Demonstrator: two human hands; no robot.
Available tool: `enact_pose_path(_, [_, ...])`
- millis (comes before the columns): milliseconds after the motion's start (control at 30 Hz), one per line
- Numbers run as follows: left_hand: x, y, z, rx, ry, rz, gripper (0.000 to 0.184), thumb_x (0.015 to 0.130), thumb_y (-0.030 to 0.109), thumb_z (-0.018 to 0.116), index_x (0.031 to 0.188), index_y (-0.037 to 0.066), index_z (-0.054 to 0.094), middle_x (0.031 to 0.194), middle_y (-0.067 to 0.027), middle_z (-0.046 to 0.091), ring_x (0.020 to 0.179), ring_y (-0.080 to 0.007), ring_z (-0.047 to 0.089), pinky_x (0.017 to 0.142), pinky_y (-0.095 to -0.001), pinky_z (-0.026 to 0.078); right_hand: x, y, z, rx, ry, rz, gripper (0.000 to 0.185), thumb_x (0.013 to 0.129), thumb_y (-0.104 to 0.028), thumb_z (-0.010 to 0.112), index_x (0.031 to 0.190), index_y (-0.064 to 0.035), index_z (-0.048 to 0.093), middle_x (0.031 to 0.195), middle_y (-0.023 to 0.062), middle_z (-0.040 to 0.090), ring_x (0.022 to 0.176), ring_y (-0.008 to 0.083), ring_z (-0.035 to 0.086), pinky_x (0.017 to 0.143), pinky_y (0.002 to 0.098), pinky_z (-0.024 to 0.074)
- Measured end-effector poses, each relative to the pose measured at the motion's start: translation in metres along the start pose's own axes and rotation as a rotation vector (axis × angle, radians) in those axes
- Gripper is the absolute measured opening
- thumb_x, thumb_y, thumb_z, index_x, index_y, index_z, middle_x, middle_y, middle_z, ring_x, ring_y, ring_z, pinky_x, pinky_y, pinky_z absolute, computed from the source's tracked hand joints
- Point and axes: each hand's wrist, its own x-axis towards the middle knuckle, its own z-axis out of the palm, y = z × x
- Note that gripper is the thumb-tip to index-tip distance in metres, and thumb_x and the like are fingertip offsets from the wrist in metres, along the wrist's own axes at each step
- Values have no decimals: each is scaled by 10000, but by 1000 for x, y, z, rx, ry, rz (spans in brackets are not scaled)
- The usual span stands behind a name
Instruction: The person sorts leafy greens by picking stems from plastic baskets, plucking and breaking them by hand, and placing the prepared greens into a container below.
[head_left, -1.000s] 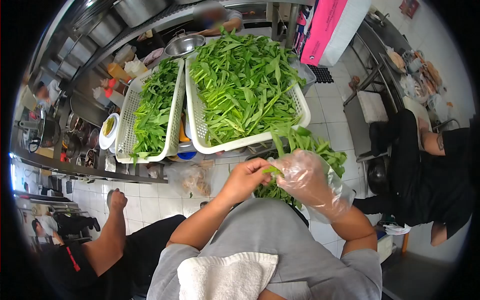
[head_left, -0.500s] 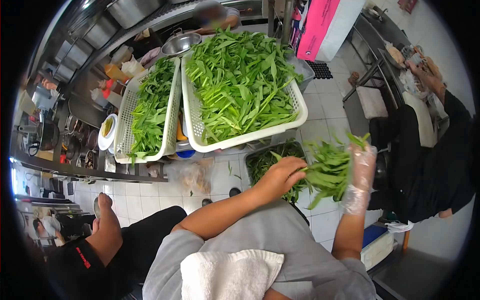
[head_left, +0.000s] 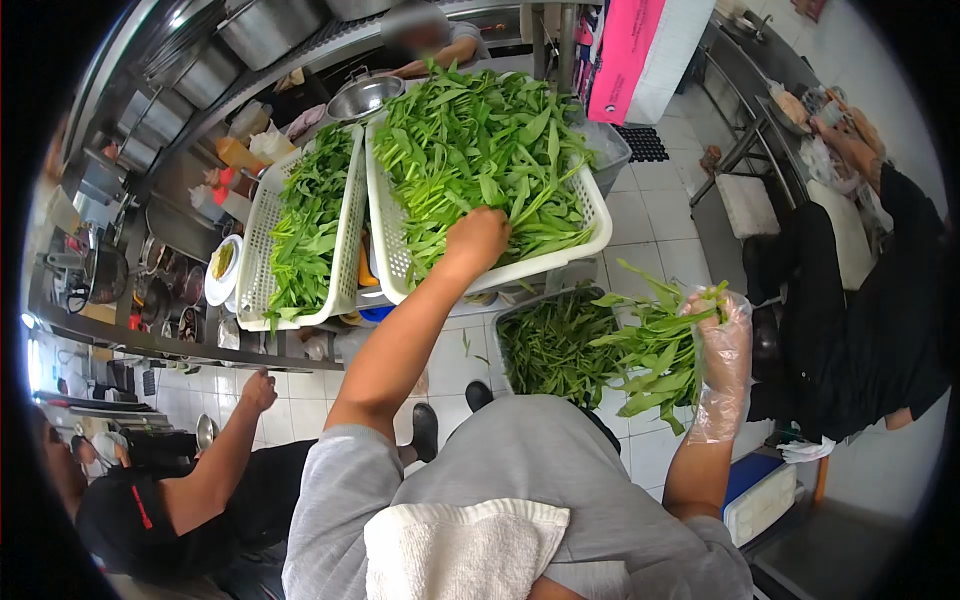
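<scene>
My left hand (head_left: 480, 238) reaches into the large white perforated basket (head_left: 520, 272), its fingers curled down onto the heaped water spinach (head_left: 480, 150); the fingertips are hidden among stems and leaves. My right hand (head_left: 722, 345), in a clear plastic glove, is closed around a bunch of water spinach (head_left: 660, 340), with the leaves hanging out to the left. Below and between my hands, a dark tub (head_left: 505, 345) on the floor holds darker loose leaves (head_left: 555, 340).
A narrower white basket (head_left: 345, 290) of greens (head_left: 310, 230) stands left of the large one. A metal bowl (head_left: 365, 97) sits behind it. One person (head_left: 850, 310) in black works at the right; another (head_left: 190, 490) is at the left. A person's arm (head_left: 440, 62) shows across the counter.
My left hand has moved from beside the held bunch up and left into the large basket. My right hand keeps the bunch. The person at the left has shifted their arm.
</scene>
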Motion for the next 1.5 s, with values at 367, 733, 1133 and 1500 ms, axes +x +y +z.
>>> enact_pose_path(367, [-50, 20, -40, -1104, -14, -186, 272, 948, 216, 554, 728, 69, 486, 572, 35, 427, 489, -65, 364, 455, -255, 307, 19, -46, 64, -623, -221, -624, 232, 720, -62, 645, 948, -100, 655, 851, 108, 649, 784, 289, 611, 727, 381, 491])
enact_pose_path(733, [-98, 42, -38, -1227, -188, -197, 131, 922, 159, 515, 950, 65, 602, 597, 46, 467, 484, -57, 407, 436, -206, 319, 34, -21, 143, -592, -310, -1075, 110, 760, -96, 609, 860, -68, 645, 825, 119, 588, 772, 338, 559, 680, 453, 439])
enact_pose_path(1133, [-114, 65, -7, -1353, -26, 36, 223, 960, 235, 515, 846, 45, 487, 627, -16, 446, 563, -127, 444, 513, -296, 372, 57, 8, 119, -805, -175, -868, 135, 800, -88, 599, 892, -6, 656, 831, 126, 608, 754, 288, 587, 711, 393, 479])
enact_pose_path(1500, [-147, 44, 53, -379, -149, 222, 388, 798, 296, 673, 1080, 33, 630, 1145, -154, 589, 1083, -363, 543, 872, -451, 488, 33, -82, 21, 193, 21, -187, 403, 962, -248, 495, 1289, -14, 531, 904, 55, 601, 849, 162, 578, 745, 311, 488])
